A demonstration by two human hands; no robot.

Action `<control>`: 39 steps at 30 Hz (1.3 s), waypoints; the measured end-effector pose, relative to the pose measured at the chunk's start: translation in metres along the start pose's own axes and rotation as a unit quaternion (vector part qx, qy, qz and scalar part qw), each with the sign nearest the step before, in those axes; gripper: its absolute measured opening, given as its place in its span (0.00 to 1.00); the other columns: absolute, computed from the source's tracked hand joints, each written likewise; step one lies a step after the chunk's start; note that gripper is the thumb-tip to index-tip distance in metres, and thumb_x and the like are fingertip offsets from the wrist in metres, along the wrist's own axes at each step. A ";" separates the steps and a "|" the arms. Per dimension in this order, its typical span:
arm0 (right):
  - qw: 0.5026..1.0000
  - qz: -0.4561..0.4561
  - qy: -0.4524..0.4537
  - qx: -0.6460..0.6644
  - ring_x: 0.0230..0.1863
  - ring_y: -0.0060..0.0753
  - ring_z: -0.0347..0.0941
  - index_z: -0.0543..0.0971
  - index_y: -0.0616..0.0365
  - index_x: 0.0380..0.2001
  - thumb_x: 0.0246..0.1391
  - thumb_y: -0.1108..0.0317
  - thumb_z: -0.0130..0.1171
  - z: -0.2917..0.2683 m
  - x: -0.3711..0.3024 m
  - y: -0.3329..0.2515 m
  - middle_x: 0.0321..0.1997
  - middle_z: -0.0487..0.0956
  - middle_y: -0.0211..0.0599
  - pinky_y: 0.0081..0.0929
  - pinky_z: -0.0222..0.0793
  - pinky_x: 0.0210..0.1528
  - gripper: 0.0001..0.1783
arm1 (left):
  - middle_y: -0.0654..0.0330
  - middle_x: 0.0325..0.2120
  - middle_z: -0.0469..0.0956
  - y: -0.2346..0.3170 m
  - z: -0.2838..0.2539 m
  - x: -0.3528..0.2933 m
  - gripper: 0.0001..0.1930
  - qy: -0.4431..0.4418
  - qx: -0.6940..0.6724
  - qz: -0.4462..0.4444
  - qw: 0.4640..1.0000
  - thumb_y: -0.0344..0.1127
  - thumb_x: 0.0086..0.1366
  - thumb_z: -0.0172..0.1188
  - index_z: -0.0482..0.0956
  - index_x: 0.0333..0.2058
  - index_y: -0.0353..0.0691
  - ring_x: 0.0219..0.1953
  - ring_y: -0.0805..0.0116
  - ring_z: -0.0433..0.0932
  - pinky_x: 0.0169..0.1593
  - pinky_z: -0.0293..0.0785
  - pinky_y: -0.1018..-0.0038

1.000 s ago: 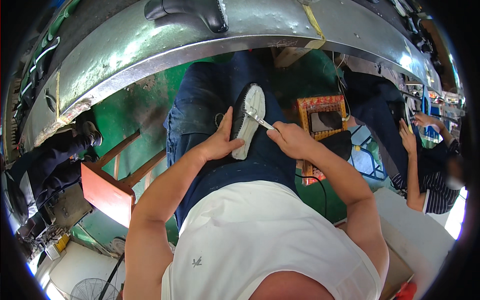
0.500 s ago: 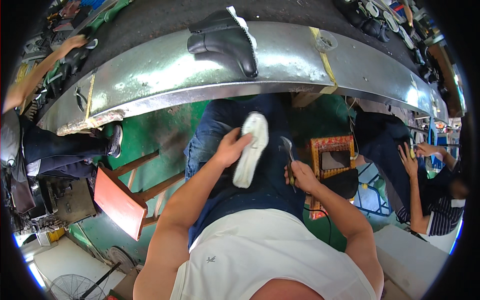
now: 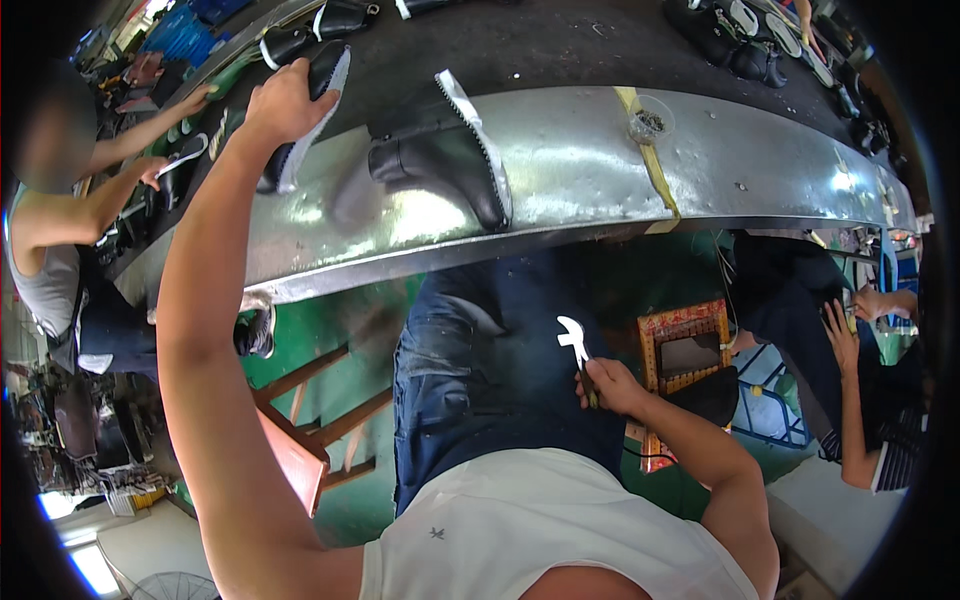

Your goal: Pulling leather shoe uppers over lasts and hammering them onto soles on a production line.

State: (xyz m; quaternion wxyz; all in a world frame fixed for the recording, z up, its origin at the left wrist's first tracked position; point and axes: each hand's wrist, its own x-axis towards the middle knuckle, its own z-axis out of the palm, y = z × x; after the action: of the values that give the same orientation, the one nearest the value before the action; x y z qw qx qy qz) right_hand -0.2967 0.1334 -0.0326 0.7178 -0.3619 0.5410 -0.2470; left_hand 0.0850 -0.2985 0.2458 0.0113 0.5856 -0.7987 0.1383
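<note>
My left hand (image 3: 288, 100) reaches up to the bench at the far left. Its fingers are closed round a black boot (image 3: 322, 66) with a white, jagged edge along its sole; the hand covers part of it. Another black boot (image 3: 445, 165), also white-edged, lies on its side on the metal bench front to the right of that hand. Above my right thigh, my right hand (image 3: 612, 386) is wrapped round the handles of lasting pliers (image 3: 573, 340). Their bright, curved metal head points up and away from me.
The metal bench edge (image 3: 570, 150) curves across in front of my knees. A clear cup (image 3: 650, 122) of small dark bits stands by a yellow strap. A wooden chair (image 3: 330, 420) is at left, a patterned box (image 3: 685, 345) at right. Co-workers (image 3: 50, 235) sit on both sides.
My left hand has gone from my lap up and left to the bench. The white sole-shaped piece it held there no longer shows over my lap. The pliers have stayed in my right hand.
</note>
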 end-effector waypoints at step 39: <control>0.999 0.006 0.030 0.024 0.27 0.25 0.79 0.75 0.62 0.41 0.74 0.49 0.37 -0.005 -0.023 0.010 0.32 0.80 0.36 0.20 0.65 0.19 0.27 | 0.53 0.64 0.72 0.153 0.049 0.019 0.43 -0.206 -0.322 -0.179 0.907 0.58 0.51 0.67 0.71 0.65 0.46 0.68 0.57 0.67 0.71 0.50 0.54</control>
State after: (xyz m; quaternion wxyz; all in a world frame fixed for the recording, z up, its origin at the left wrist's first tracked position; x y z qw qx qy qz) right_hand -0.3082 0.1557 -0.0272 0.7110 -0.3337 0.5589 -0.2660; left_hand -0.0578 -0.2849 0.1703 0.0593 0.6988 -0.6659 -0.2544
